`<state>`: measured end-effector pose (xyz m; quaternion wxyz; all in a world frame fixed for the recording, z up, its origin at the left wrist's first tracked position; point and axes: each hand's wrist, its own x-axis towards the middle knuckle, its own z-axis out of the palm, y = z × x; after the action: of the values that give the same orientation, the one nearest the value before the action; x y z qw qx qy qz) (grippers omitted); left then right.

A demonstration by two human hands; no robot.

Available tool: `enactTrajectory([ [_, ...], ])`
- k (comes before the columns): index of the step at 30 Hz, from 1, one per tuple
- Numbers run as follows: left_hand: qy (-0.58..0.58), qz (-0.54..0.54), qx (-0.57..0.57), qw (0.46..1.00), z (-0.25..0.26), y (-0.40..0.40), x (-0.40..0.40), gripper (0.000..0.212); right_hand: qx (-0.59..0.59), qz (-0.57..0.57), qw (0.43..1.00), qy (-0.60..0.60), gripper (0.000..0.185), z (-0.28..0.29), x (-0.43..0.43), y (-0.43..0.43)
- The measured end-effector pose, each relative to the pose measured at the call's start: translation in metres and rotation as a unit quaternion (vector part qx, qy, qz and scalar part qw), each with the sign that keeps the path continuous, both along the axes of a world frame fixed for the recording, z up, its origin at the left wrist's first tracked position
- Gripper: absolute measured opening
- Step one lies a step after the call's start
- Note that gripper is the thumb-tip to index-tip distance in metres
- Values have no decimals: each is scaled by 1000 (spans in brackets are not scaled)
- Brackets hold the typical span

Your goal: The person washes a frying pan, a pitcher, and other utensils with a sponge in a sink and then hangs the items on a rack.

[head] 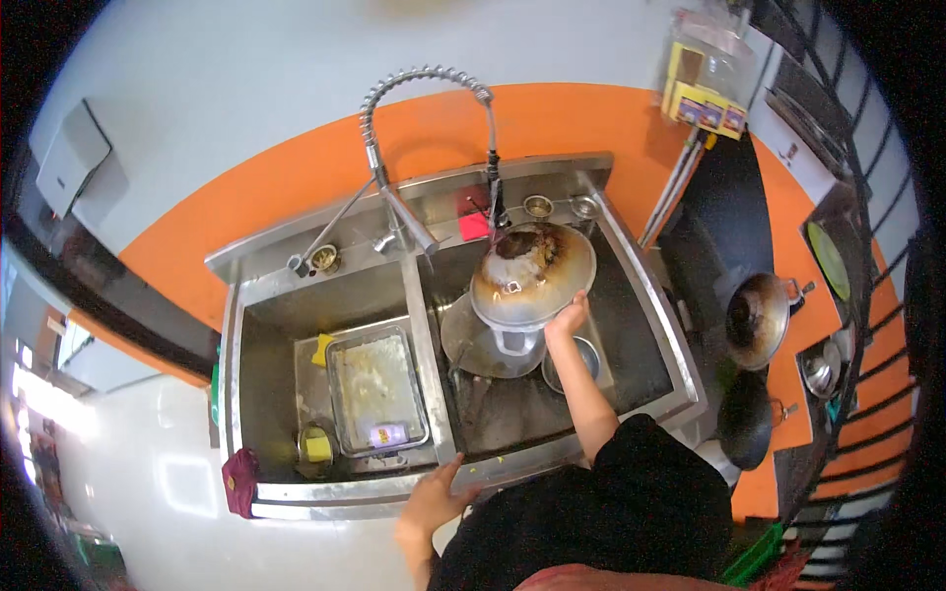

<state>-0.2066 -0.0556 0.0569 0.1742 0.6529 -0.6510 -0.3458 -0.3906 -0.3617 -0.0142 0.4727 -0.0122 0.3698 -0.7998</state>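
My right hand [567,316] grips the rim of a metal wok [536,277], holding it tilted above the right sink basin [510,425]. The wok's scorched, brown-and-black outer base faces up, and a loop handle [514,343] shows at its lower edge. The spray head [494,181] of a spring faucet hangs just behind it. Below, partly hidden by the wok, lie a large round metal piece [462,347] and a round metal bowl [591,358]. My left hand [436,496] rests its fingertips on the sink's front rim [480,473] with nothing in its grasp.
The left basin holds a glass-like rectangular tray [373,384], a yellow sponge [323,349] and a container with a yellow sponge [318,448]. A maroon cloth [240,482] drapes over the front-left corner. Small metal cups [538,207] line the back ledge. Woks [757,321] hang at right.
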Motion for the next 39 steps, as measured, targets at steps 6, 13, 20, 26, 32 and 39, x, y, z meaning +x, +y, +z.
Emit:
enactTrajectory([
  [6, 4, -67, 47, 997, -12, 2, -13, 61, -54, -87, 944, 312, 24, -15, -90, 32],
  [13, 16, -4, 119, 993, -31, 5, -10, 61, -11, -193, 963, 187, 36, 16, -252, 100],
  [20, 18, -112, 145, 983, -36, -25, -59, 58, -46, -372, 915, 146, 40, 21, -402, 206],
  [26, -40, -236, 104, 965, -23, -72, -180, 53, 26, -464, 874, 140, 43, -19, -497, 317],
  [32, 10, -444, 31, 895, 4, -99, -371, 53, 190, -504, 820, 191, 44, -92, -577, 391],
  [39, -26, -599, -10, 800, -5, -109, -504, 53, 230, -518, 815, 120, 44, -138, -628, 404],
])
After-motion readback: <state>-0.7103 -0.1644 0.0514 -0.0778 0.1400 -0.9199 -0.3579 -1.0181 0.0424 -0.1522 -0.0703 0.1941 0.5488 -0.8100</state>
